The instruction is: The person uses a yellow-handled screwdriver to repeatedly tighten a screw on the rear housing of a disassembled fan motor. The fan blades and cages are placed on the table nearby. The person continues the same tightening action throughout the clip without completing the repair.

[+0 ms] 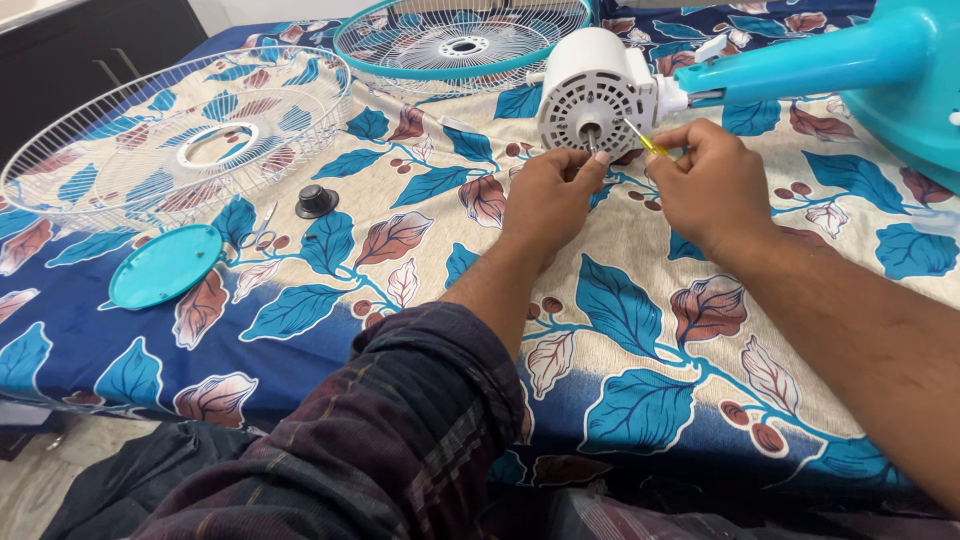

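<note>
The left hand [548, 196] rests on the bed with its fingers curled, fingertips touching the lower front of the white fan motor housing [592, 92], just below the short metal shaft that sticks out of its centre. The right hand [712, 183] is closed around a small screwdriver [641, 139] with a yellow handle, whose thin metal blade slants up to the housing's face. The two hands sit close together, not touching.

The housing is a rounded white plastic drum with slotted vents on its front, lying on its side and joined to a smooth turquoise plastic stand neck [810, 62] that runs off to the right.

All of it lies on a cotton bedsheet [640, 340] printed with blue and rust leaves on beige and navy. To the left are a small black ribbed knob [316, 201], a round turquoise plastic cap [165, 265], and a white wire fan guard [175, 135]. Behind the housing lies a second wire guard with a turquoise rim [462, 40]. A dark checked garment [400, 430] covers the foreground.
</note>
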